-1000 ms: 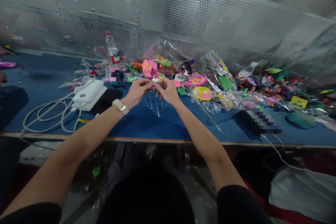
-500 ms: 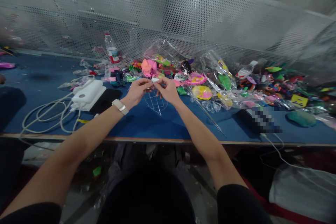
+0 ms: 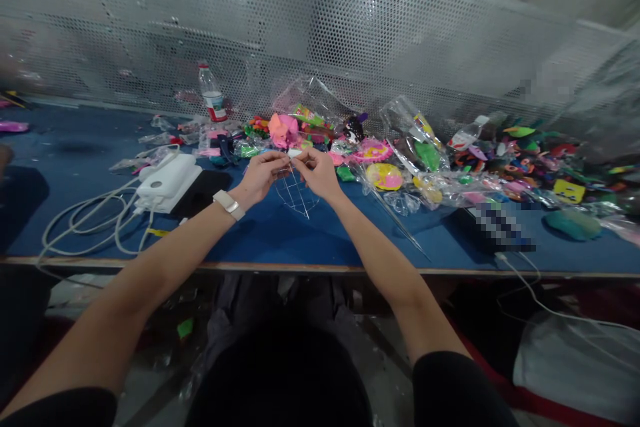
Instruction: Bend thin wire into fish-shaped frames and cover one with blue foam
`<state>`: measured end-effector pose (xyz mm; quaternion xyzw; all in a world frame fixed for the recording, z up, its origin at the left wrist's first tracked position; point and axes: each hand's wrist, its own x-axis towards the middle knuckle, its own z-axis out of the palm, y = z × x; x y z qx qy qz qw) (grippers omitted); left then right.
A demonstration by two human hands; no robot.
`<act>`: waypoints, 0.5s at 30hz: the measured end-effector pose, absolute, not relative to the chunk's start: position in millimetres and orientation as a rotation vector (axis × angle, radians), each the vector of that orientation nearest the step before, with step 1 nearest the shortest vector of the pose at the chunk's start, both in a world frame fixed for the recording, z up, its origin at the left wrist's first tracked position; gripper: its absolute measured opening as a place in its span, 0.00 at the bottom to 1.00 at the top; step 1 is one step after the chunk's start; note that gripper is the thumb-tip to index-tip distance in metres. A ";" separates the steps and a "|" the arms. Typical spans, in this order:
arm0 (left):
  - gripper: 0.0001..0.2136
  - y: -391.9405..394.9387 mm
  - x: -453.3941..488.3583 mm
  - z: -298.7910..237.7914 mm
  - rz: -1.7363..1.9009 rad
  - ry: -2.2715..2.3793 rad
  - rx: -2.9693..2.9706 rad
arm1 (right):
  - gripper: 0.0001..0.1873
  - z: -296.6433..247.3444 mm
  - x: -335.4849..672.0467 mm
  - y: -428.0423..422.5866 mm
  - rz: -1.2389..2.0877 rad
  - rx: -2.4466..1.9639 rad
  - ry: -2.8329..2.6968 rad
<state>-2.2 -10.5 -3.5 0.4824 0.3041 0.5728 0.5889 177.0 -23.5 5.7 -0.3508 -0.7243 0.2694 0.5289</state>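
Observation:
Over the blue table, my left hand [image 3: 260, 177] and my right hand [image 3: 320, 173] meet with thumbs and fingertips pinched together. A small white piece [image 3: 294, 153] shows at the fingertips, its kind too small to tell. Below the fingers hangs a thin wire frame [image 3: 299, 201], rounded in outline with crossing wires inside and a tip pointing down. The fingers of both hands are closed round its top, where the exact grip is partly hidden. Just behind the hands lies a pink foam-like shape [image 3: 283, 130].
Colourful pieces and clear plastic bags line the perforated metal panel [image 3: 350, 27]. A bottle [image 3: 214, 97] stands at back left. White power bank [image 3: 167, 180] and looped cables lie left, thin metal rods [image 3: 400, 223] right. A dark device [image 3: 493, 227] with a cable sits near the front edge.
The wire frame's lower tip has swung slightly to the right. Both hands stay almost in place, still pinched together.

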 end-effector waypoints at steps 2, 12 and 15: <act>0.10 -10.7 -2.4 -3.2 1.327 0.709 1.113 | 0.22 6.2 176.7 -23.9 0.646 -0.825 -1.729; 0.09 -13.3 -1.2 -1.3 1.354 0.677 1.130 | 0.25 8.7 175.4 -25.4 0.718 -0.856 -1.704; 0.08 -15.8 -1.4 1.0 1.354 0.675 1.119 | 0.26 11.4 174.6 -28.2 0.710 -0.860 -1.710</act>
